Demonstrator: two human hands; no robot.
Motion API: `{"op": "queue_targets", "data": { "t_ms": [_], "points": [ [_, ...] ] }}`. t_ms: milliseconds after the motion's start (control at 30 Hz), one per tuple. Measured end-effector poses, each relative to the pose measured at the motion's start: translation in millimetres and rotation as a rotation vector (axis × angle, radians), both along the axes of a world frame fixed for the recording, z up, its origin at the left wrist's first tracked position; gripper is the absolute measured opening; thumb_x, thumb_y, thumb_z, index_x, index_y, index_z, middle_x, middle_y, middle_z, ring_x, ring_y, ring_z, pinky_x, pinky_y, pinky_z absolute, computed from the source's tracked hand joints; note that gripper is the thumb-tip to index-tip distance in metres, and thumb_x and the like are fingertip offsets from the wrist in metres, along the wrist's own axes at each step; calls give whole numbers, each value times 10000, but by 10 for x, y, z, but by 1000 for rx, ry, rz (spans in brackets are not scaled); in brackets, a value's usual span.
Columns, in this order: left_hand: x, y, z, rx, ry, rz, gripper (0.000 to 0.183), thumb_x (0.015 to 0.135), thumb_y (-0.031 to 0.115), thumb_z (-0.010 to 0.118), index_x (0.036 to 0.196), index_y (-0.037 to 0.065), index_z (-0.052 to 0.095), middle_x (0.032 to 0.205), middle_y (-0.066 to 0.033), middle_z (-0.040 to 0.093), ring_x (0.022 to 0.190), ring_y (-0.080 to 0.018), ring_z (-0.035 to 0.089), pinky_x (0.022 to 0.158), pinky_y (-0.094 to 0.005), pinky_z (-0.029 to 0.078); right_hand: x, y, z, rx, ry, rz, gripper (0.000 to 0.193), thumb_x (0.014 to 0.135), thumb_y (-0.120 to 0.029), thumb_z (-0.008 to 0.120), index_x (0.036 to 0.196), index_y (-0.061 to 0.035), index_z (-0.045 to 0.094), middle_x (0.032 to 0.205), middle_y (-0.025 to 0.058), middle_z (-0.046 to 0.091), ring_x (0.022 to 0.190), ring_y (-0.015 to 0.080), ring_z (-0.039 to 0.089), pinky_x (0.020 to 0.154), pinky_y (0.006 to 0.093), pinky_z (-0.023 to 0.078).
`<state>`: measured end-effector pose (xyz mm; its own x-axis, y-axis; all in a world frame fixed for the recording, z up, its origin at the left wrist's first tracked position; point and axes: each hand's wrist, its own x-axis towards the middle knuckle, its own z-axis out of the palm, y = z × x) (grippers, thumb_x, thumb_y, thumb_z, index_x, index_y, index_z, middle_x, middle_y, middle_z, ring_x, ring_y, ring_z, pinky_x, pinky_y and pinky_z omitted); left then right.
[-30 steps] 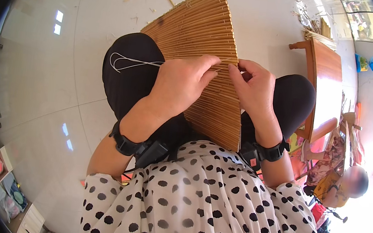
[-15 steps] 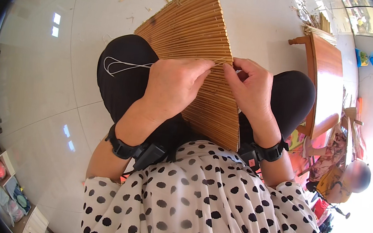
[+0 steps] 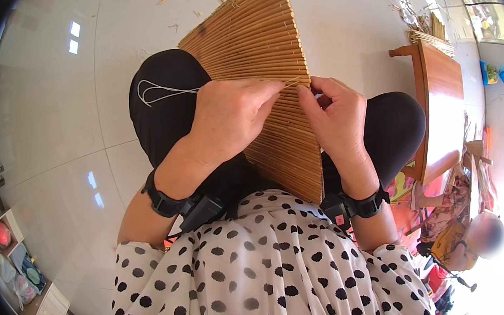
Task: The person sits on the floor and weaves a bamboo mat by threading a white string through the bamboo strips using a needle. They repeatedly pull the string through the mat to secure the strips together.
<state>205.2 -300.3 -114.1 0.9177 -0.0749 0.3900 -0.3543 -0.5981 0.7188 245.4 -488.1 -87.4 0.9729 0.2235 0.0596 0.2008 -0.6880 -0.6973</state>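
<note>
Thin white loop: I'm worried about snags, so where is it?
In the head view, the thin white loop is over the left knee, left of the left hand.

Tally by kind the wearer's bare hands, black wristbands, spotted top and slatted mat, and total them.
Bare hands (left, right): 2
Black wristbands (left, right): 2
Black-and-white polka-dot top: 1
Slatted mat: 1
Total: 6
</note>
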Motion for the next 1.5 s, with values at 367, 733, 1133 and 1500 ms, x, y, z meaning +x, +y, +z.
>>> {"op": "queue_targets", "data": {
  "t_ms": [367,733,1133,1500],
  "points": [
    [-18,0,26,40,-29,6,142,870,28,746,1012,32,755,886,-137,754,722,-304,725,610,-329,563,4,-1,-2,-9,-6,-8,197,861,-181,772,933,2,758,804,119,726,609,219,658,603,323,529],
    [-10,-11,42,36,-37,10,141,866,30,748,1006,40,754,881,-135,753,719,-306,725,605,-334,562,6,-7,-11,18,-21,3,192,858,-180,771,919,1,755,788,118,719,604,228,651,598,335,524],
    [-131,38,262,278,-47,43,125,826,19,739,945,47,717,768,-104,693,661,-293,682,559,-359,516,-85,201,157,-232,-165,111,174,857,-171,755,884,-1,737,740,169,678,633,340,654,586,381,523],
    [-605,499,507,19,247,234,136,903,-1,737,1038,15,744,796,-85,730,634,-130,656,592,-245,498,-205,395,301,242,75,462,314,794,-154,765,1044,11,673,888,168,659,759,369,656,694,426,551]
  ]
}}
